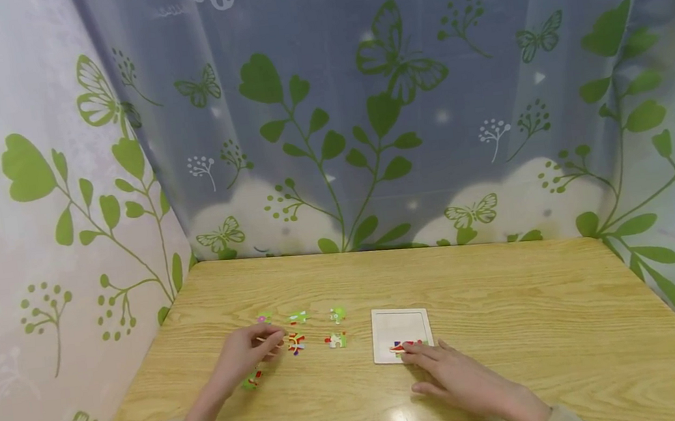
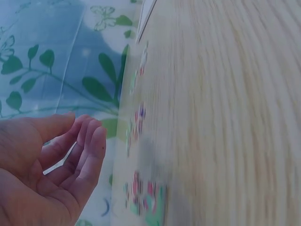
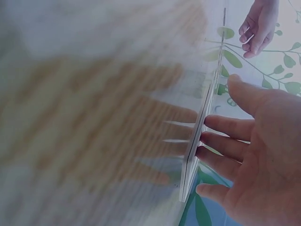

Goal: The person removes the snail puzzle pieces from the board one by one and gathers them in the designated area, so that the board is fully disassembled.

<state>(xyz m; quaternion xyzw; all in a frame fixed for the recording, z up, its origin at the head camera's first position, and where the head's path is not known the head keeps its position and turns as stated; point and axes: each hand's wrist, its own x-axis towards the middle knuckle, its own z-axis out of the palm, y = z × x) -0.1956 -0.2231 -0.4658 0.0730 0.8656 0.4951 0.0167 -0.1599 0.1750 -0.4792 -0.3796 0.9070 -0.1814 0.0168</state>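
Observation:
A square white puzzle tray (image 1: 400,327) lies on the wooden table, with red and green puzzle pieces (image 1: 397,349) along its near edge. My right hand (image 1: 456,376) rests its fingertips on those pieces, partly covering them. In the right wrist view, the fingers of that hand are nearly straight against the tray (image 3: 195,136). My left hand (image 1: 250,351) hovers over the loose pieces, fingers gently bent and thumb near the index finger. In the left wrist view, nothing shows between the fingers of my left hand (image 2: 61,165). A red and yellow puzzle piece (image 1: 296,343) lies just beyond its fingertips.
Other loose pieces lie left of the tray: a green one (image 1: 337,315), a white and green one (image 1: 336,340), a long green one (image 1: 299,317) and a red and green one (image 1: 252,379) by my left wrist. A patterned curtain (image 1: 330,136) hangs behind the table.

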